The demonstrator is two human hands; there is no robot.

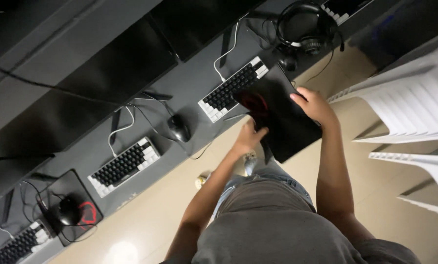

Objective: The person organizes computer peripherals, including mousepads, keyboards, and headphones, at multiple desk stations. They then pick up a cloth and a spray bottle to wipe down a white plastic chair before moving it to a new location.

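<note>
Here both hands grip a flat black mouse pad (pixel 282 117) with a red mark, right of the frame's centre: the left hand (pixel 250 137) pinches its lower left edge, the right hand (pixel 314 105) curls over its upper right edge. The pad overhangs the front edge of the dark grey surface (pixel 189 85) and one corner covers the end of a black-and-white keyboard (pixel 231 90). A black mouse (pixel 179 128) lies just left of that keyboard, its cable trailing over the edge. A second keyboard (pixel 125 165) sits lower left, and another mouse pad (pixel 74 205) carries what seems a mouse, though it is dim. A headset (pixel 302 29) rests at the top. White slatted plastic chairs (pixel 414 107) crowd the right side; beige tiled floor (pixel 150 215) lies open below the surface
</note>
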